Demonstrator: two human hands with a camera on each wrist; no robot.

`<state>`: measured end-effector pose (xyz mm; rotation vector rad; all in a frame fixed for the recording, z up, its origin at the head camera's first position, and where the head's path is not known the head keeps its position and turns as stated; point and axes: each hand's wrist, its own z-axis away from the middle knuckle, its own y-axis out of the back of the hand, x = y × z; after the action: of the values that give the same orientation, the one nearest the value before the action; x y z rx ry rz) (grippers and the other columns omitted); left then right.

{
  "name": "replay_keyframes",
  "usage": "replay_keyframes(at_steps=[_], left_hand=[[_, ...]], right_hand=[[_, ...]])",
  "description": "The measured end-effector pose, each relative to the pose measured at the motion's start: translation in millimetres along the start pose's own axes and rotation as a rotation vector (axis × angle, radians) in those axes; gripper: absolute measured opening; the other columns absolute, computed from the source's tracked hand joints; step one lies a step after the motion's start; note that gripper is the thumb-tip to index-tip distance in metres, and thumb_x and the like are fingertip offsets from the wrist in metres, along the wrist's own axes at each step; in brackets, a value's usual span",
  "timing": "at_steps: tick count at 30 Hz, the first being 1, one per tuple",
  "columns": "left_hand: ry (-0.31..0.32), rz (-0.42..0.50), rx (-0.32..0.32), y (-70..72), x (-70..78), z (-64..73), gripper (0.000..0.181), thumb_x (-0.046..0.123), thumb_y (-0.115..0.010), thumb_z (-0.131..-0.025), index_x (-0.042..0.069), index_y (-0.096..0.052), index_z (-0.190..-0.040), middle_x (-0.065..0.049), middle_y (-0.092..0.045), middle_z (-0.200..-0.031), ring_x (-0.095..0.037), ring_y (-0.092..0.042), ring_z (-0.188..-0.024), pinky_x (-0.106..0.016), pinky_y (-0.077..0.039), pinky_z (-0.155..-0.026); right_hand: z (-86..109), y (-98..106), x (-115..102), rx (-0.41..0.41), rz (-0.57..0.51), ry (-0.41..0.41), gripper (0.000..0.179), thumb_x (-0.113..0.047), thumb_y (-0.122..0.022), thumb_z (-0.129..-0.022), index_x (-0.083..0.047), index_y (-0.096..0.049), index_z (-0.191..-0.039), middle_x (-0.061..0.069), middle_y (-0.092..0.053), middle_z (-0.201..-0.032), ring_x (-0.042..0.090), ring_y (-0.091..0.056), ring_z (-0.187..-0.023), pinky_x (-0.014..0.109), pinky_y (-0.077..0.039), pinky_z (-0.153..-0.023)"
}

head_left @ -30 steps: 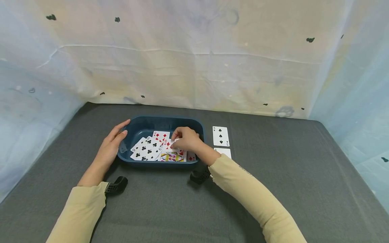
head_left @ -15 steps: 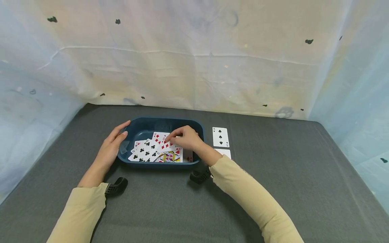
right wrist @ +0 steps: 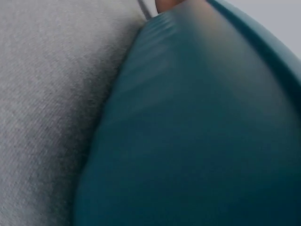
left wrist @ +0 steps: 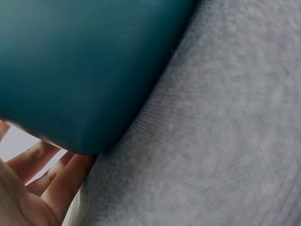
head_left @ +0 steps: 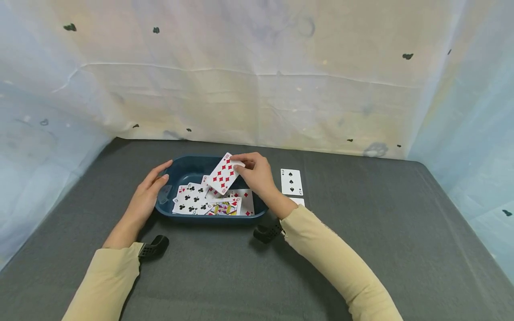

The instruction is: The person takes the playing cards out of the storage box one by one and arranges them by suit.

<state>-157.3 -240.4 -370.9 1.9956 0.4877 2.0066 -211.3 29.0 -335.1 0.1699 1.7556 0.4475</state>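
Observation:
My right hand [head_left: 259,176] pinches a playing card [head_left: 223,174] with red diamonds by its right side, thumb over the face. It holds the card tilted above a dark blue plastic tub [head_left: 188,162]. Several face-up cards overlap inside the tub, among them a clubs card [head_left: 192,196] and a red-and-yellow court card [head_left: 225,207]. My left hand [head_left: 145,195] rests against the tub's left end, fingers extended, thumb at the rim. The left wrist view shows its fingers [left wrist: 66,183] touching the outer wall. The right wrist view is mostly filled by the tub wall [right wrist: 188,117].
On the grey cloth-covered table [head_left: 361,214], a three of spades [head_left: 291,182] lies right of the tub. Another card [head_left: 298,201] sits just below it, partly hidden by my right wrist. A pale curtain [head_left: 257,102] hangs behind the table and along both sides.
My right hand has lifted the diamonds card off the pile, up and slightly right, and turned it at an angle. Cards in the tub have shifted. My left hand stays at the rim.

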Motion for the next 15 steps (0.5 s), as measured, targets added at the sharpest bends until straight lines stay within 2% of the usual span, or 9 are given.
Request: replay_keyframes(at_steps=[3,5,8,11,13,15], left_hand=[[-0.003,0.005,-0.005,-0.2,-0.6,0.3,0.052,0.039,-0.035,-0.104,0.027,-0.024,-0.153,-0.01,-0.013,-0.161,-0.043,-0.014,-0.144,-0.068,-0.013,-0.11],[-0.004,0.009,-0.007,-0.2,-1.1,0.2,0.052,0.039,-0.034,-0.104,0.026,-0.024,-0.153,-0.011,-0.012,-0.161,-0.043,-0.014,-0.144,-0.068,-0.013,-0.11],[-0.011,0.011,-0.011,0.2,-1.2,-0.5,0.053,0.039,-0.035,-0.104,0.026,-0.023,-0.154,-0.011,-0.012,-0.161,-0.043,-0.014,-0.144,-0.068,-0.013,-0.11],[-0.014,0.009,-0.012,0.9,-1.2,-1.1,0.052,0.039,-0.035,-0.104,0.026,-0.023,-0.154,-0.011,-0.012,-0.161,-0.044,-0.014,-0.144,-0.068,-0.013,-0.109],[-0.015,0.005,-0.012,1.5,-1.5,-1.3,0.052,0.04,-0.034,-0.104,0.026,-0.023,-0.154,-0.011,-0.012,-0.161,-0.044,-0.014,-0.143,-0.068,-0.013,-0.109],[-0.016,0.005,-0.013,2.1,-1.8,-1.4,0.052,0.04,-0.034,-0.104,0.026,-0.023,-0.154,-0.011,-0.011,-0.161,-0.044,-0.013,-0.143,-0.069,-0.012,-0.109]], right_hand=[[-1.2,4.8,1.6,0.043,-0.113,0.015,0.028,0.001,-0.065,-0.087,-0.003,-0.07,-0.114,0.015,-0.06,-0.116,0.021,-0.064,-0.095,0.023,-0.053,-0.079],[-1.2,9.1,1.8,0.038,-0.181,-0.007,0.031,0.003,-0.065,-0.086,-0.002,-0.069,-0.116,0.017,-0.062,-0.115,0.018,-0.063,-0.09,0.022,-0.052,-0.076],[0.0,17.7,1.7,0.019,-0.259,-0.059,0.035,0.004,-0.066,-0.085,-0.003,-0.067,-0.119,0.018,-0.065,-0.113,0.015,-0.062,-0.088,0.03,-0.054,-0.083],[1.8,28.5,2.5,-0.004,-0.281,-0.108,0.038,0.003,-0.066,-0.086,-0.006,-0.066,-0.122,0.015,-0.063,-0.117,0.015,-0.06,-0.092,0.038,-0.052,-0.091],[3.2,36.6,3.7,-0.014,-0.271,-0.127,0.039,0.002,-0.066,-0.086,-0.007,-0.065,-0.124,0.012,-0.061,-0.121,0.017,-0.058,-0.095,0.035,-0.051,-0.092],[4.6,45.4,5.7,-0.025,-0.245,-0.132,0.039,0.001,-0.066,-0.087,-0.009,-0.065,-0.124,0.01,-0.059,-0.122,0.018,-0.056,-0.096,0.028,-0.051,-0.086]])
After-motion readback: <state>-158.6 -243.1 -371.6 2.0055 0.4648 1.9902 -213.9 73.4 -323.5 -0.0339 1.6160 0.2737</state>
